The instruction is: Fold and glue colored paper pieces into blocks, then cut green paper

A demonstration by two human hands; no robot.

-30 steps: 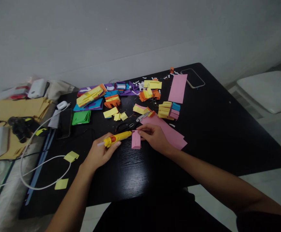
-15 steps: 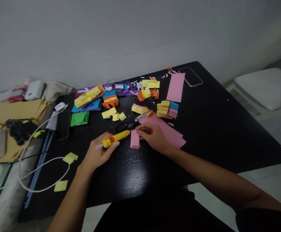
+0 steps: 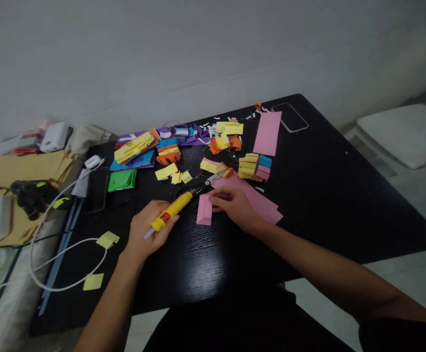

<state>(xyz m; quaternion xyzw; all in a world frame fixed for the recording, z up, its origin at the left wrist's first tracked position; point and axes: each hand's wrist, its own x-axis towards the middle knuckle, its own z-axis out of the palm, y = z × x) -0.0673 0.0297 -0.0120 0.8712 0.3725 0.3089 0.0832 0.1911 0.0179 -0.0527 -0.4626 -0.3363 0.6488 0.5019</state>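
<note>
My left hand (image 3: 148, 227) is wrapped round a yellow hot glue gun (image 3: 172, 210), a pale glue stick poking out of its back end. The nozzle points up and right, a little apart from a small folded pink paper piece (image 3: 204, 210). That piece is pinched at its upper right edge by the fingers of my right hand (image 3: 236, 208). Beneath and behind the right hand lie larger pink paper sheets (image 3: 260, 205). A pair of scissors (image 3: 213, 179) rests just beyond the pink piece, its handles partly behind the glue gun.
Folded paper stacks in yellow (image 3: 135, 147), green (image 3: 123, 180) and orange (image 3: 168, 155) lie at the back left, with scraps beside them. A striped paper bundle (image 3: 248, 166), a pink sheet (image 3: 267, 133) and a phone-shaped frame (image 3: 289, 117) are further right. A white cable (image 3: 31, 259) loops at left.
The glue gun has drawn back left from the pink piece's top edge, its nozzle now tilted further up. My right hand still pinches the piece, which has turned slightly.
</note>
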